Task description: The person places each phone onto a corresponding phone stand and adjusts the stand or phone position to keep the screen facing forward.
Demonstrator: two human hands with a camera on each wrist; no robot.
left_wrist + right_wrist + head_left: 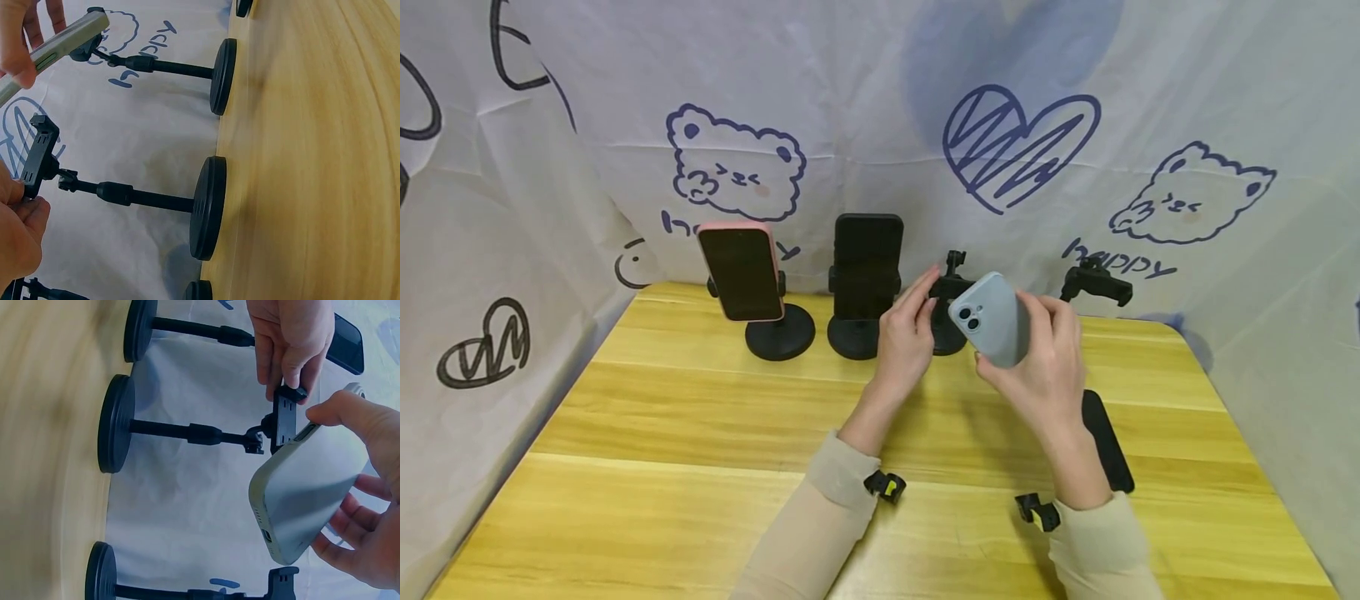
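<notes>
The right hand [1045,371], fingers spread, grips a pale phone [997,325] by its edges while the left hand [906,342] pinches the clamp [285,420] of a black stand [205,434].

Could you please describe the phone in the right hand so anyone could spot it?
Along the far edge of the wooden table runs a row of black phone stands. Near the third from the left, the right hand holds the phone. Unlike the other phones, it shows a pale blue-grey back with two camera lenses.
</notes>
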